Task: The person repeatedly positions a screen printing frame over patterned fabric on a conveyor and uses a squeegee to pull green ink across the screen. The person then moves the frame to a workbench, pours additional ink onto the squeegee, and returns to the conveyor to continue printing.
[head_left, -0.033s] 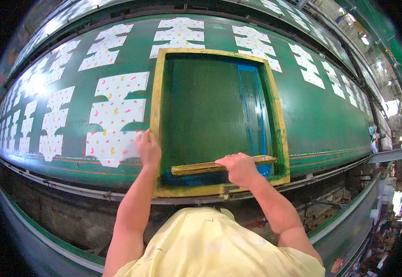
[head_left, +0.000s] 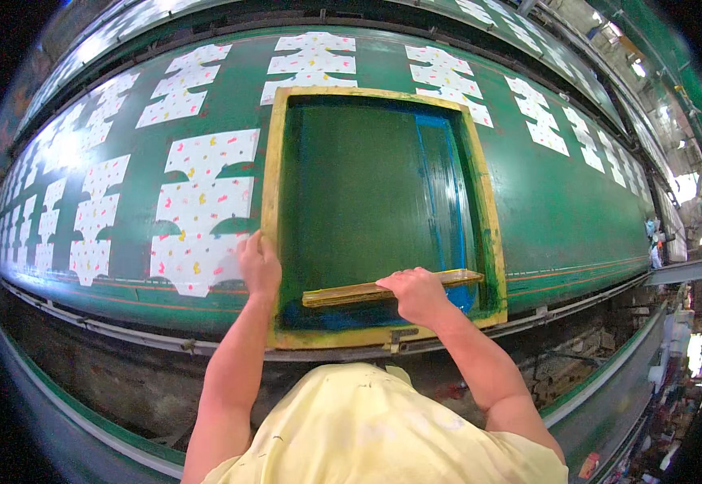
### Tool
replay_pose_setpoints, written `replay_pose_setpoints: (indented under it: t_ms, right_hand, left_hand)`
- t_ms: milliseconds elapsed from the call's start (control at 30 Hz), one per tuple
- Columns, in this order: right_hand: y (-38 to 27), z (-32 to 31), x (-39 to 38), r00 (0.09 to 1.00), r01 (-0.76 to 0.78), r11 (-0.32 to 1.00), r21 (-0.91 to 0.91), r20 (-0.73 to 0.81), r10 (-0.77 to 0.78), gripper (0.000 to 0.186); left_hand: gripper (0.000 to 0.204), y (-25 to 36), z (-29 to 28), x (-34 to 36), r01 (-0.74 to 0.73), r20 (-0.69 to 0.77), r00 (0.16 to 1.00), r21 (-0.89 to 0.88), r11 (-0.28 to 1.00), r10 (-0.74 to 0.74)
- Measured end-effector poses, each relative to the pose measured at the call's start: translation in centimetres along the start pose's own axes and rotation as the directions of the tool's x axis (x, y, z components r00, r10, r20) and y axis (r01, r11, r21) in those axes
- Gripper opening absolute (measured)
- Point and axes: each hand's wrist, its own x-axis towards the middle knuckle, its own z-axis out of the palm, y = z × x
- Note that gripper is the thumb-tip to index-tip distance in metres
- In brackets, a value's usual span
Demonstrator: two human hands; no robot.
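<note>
A yellow-edged screen frame [head_left: 486,194] with dark green mesh lies on the long green table [head_left: 560,218]; glossy blue shows along the mesh's right and lower sides. My left hand [head_left: 260,266] is closed on the frame's left edge, near its lower half. My right hand [head_left: 419,294] grips a long, flat wooden squeegee [head_left: 343,296] lying crosswise inside the frame, near its bottom edge. Just left of the frame, white fabric pieces [head_left: 197,210] with small coloured motifs lie flat in a column.
Rows of similar white pieces [head_left: 185,81] run along both sides and behind the frame. A metal rail [head_left: 189,343] follows the near table edge, a grey beam [head_left: 677,274] juts out at right, and parallel tables [head_left: 520,24] stand beyond. Jumbled items [head_left: 673,379] line the far right.
</note>
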Motion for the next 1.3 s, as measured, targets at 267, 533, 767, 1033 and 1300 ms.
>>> replay_pose_setpoints:
  t_ms: [267, 533, 767, 1033, 1300]
  right_hand:
    - [12.2, -4.5, 11.9, 0.933, 0.084, 0.996, -0.041, -0.348, -0.093, 0.044]
    - [26.3, -7.4, 29.0, 0.789, -0.020, 0.942, -0.336, -0.583, -0.191, 0.041]
    - [31.7, -8.0, 35.7, 0.872, -0.042, 0.953, -0.299, -0.477, -0.111, 0.042]
    - [29.7, -11.0, 33.5, 0.955, -0.271, 0.936, -0.223, -0.182, 0.233, 0.033]
    - [20.9, -6.8, 21.7, 0.902, -0.409, 0.900, -0.152, -0.220, 0.372, 0.029]
  left_hand:
    - [0.026, 1.5, 0.0, 0.7, 0.052, 0.033, 0.998, -0.004, 0.999, -0.052]
    - [0.025, 1.9, 0.3, 0.4, 0.105, 0.032, 0.994, 0.045, 0.993, -0.107]
    - [0.028, 2.2, 0.3, 0.5, 0.063, 0.028, 0.997, 0.096, 0.993, -0.066]
    - [0.025, 2.7, 0.2, 0.5, 0.056, 0.033, 0.998, 0.123, 0.991, -0.061]
    - [0.023, 1.1, 0.3, 0.6, -0.061, 0.007, 0.998, 0.092, 0.994, 0.060]
